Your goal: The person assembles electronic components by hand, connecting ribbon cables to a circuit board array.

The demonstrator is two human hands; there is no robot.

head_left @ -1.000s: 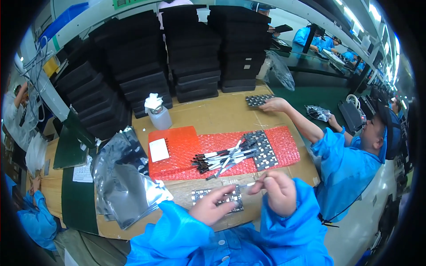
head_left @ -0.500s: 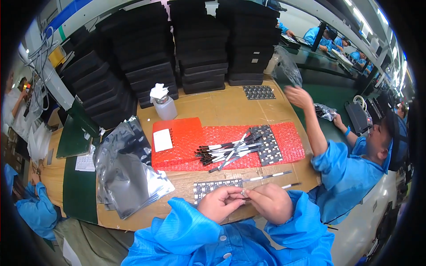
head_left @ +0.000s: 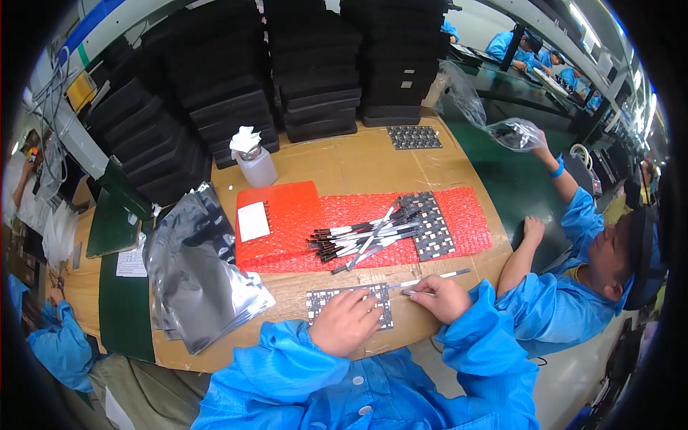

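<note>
My left hand rests over a dark circuit board panel dotted with pale components, fingers slightly apart and apparently holding nothing. Just right of the panel, my right hand is closed in a pinch; a small greyish end shows at its fingertips, the rest hidden by the hand. A thin black-and-white strip cable lies on the cardboard beyond that hand. Farther off, a pile of similar strip cables lies on red bubble wrap, beside another circuit board panel.
Silvery bags lie at left, near a red bubble-wrap pouch and a white bottle. Black foam trays stand stacked behind. A third panel lies at the back. At right, a co-worker holds a clear bag.
My hands have moved apart; the left now lies over the near panel, the right sits slightly farther right. The co-worker's near arm has drawn back, and their other hand has raised a clear bag.
</note>
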